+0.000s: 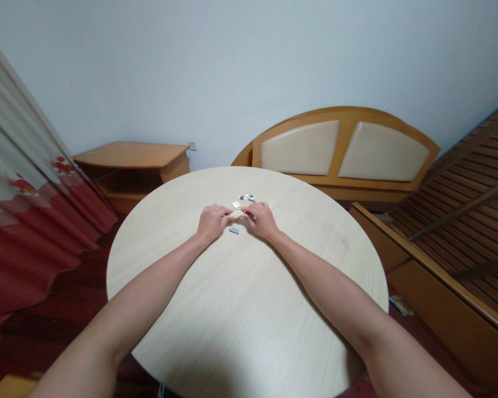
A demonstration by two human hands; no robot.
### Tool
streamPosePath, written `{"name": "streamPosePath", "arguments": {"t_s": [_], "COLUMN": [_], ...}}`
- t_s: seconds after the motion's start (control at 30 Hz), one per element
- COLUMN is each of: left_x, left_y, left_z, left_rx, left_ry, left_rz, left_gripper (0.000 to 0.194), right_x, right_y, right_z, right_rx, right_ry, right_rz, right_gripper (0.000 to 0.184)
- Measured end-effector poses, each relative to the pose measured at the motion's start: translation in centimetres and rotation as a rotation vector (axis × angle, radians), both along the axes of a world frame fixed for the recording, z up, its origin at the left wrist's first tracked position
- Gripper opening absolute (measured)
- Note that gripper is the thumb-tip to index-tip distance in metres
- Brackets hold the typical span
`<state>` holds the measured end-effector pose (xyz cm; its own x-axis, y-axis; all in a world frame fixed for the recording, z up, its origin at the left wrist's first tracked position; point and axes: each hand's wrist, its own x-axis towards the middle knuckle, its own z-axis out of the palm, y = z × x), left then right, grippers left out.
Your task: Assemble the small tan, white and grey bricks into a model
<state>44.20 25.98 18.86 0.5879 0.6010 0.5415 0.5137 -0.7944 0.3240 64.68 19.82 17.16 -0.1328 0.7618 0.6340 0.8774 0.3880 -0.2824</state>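
Observation:
Both arms reach out over a pale round table (240, 309). Between my hands is a small cream-coloured piece with a bumpy surface (237, 214), too small to make out its kind. My left hand (214, 222) grips its left side with closed fingers. On the right side, my right hand (262, 218) pinches it the same way. Just in front of the hands lies a small flat grey piece (234, 230). Behind them sit a small whitish-yellow piece (236, 205) and several little dark and white pieces (244, 197), their kind unclear.
A wooden cabinet (136, 153) stands at the back left, beside a red and white curtain (45, 188). Against the wall leans a padded headboard (299, 146). To the right are a wooden bed frame (431, 271) and a slatted panel (473, 199).

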Motion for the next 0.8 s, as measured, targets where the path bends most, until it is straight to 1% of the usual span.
{"name": "streamPosePath", "arguments": {"t_s": [0.27,0.57,0.8], "left_x": [0.01,-0.08,-0.13], "left_y": [0.11,-0.05,0.05], "left_z": [-0.14,0.2,0.12], "left_rx": [-0.005,-0.01,-0.012], "left_ry": [0.007,0.009,0.002], "left_rz": [-0.011,-0.021,-0.038], "left_gripper": [0.02,0.018,0.017], "right_x": [0.01,-0.01,0.01], "right_y": [-0.01,0.01,0.05], "right_z": [0.0,0.0,-0.08], "right_rx": [0.001,0.005,0.007], "right_ry": [-0.007,-0.013,-0.021], "right_rz": [-0.002,0.004,0.0], "right_gripper": [0.018,0.016,0.016]}}
